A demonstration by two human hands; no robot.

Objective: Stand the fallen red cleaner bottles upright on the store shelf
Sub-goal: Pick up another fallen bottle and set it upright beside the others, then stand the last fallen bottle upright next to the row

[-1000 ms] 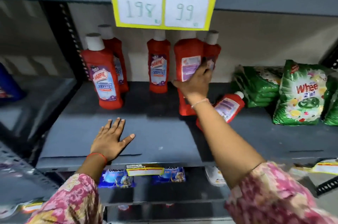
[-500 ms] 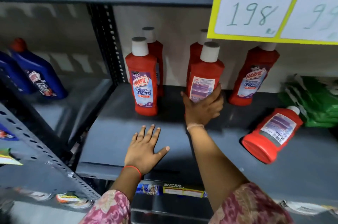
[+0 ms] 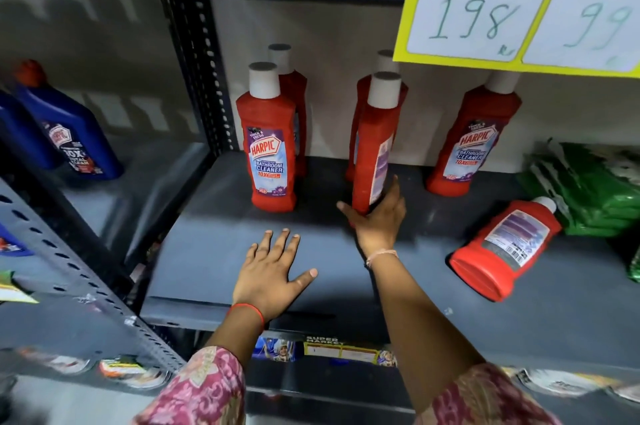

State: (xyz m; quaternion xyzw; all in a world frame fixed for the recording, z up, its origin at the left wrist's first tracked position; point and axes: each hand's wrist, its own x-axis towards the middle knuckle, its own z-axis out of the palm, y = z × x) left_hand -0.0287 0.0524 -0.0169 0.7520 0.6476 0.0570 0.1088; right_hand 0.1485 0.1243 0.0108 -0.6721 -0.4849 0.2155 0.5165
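Note:
My right hand grips the base of a red cleaner bottle that stands upright, turned edge-on, mid-shelf on the grey shelf. Flat on the shelf near its front edge rests my left hand, fingers spread, holding nothing. One red bottle lies on its side at the right, cap pointing toward the back. Other red bottles stand upright: one at the left front with another behind it, one behind the held bottle, and one at the right.
Green detergent packs are stacked at the far right, beside the fallen bottle. A yellow price sign hangs from the shelf above. Blue bottles stand in the neighbouring bay left of a perforated upright.
My right hand has carried the bottle leftward and stood it in front of a back-row bottle, then twisted it edge-on. The view shifted left and closer. My left hand stayed put.

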